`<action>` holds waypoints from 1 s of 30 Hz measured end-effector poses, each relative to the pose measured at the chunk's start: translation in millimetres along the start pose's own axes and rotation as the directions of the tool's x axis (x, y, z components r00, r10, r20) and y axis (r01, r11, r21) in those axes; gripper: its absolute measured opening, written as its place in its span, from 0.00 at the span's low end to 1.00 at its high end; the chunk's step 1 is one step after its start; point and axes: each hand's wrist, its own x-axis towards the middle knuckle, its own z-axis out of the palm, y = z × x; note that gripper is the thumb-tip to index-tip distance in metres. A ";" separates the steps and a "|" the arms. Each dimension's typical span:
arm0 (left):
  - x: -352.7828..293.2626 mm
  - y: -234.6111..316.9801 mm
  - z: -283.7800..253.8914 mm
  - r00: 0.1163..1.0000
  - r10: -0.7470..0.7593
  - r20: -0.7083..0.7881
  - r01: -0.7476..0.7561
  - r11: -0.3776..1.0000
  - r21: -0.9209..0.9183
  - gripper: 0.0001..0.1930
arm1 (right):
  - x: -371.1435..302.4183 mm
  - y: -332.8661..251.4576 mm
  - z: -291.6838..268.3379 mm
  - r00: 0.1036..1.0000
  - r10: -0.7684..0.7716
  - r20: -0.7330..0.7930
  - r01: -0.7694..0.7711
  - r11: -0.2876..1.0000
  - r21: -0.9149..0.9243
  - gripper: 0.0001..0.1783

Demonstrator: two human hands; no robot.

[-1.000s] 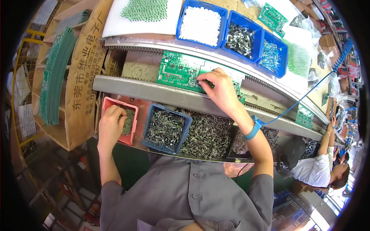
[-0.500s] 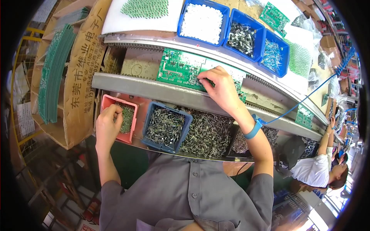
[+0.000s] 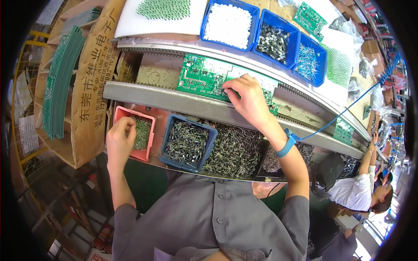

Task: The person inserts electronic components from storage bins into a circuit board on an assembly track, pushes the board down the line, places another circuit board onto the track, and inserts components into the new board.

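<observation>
1 green circuit board (image 3: 198,80) lies flat between 2 metal rails, its long axis running left to right along them and dipping slightly toward the right; its lettering is too small to show which way is up. The right hand (image 3: 248,99) is over its middle, thumb and fingertips pressed together at the surface; I cannot tell whether a part is pinched there. The wrist wears 1 blue strap (image 3: 285,148) with a cord. The left hand (image 3: 120,138) is curled at the left side of 1 pink bin (image 3: 151,139) of small parts; I cannot tell whether its fingertips meet or hold anything. Beside that bin are 1 dark blue bin (image 3: 208,150) and 1 pile of leaded parts (image 3: 230,152). Beyond the rails, 3 bright blue bins (image 3: 225,46) stand on the table, with 1 more board (image 3: 310,21) near them. Another board (image 3: 344,131) sits farther right on the rails. At left, 1 cardboard box (image 3: 80,143) holds upright boards; at right, 1 co-worker (image 3: 353,193) wears white
</observation>
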 end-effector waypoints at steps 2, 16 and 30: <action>-0.7 -0.5 0.6 1.000 -0.002 -0.004 0.002 1.000 -0.006 0.06 | 0.1 -0.2 0.0 1.000 -0.012 0.005 0.012 1.000 -0.020 0.05; 1.9 5.1 -4.0 0.991 0.133 -0.015 -0.134 0.989 -0.057 0.07 | -2.4 -5.2 4.5 0.991 -0.136 0.014 0.136 0.969 -0.206 0.07; 0.3 8.5 -8.1 0.991 -0.136 -0.012 0.133 0.982 -0.134 0.06 | -21.0 -21.8 -47.6 1.000 -0.014 -0.009 0.012 0.983 -0.185 0.10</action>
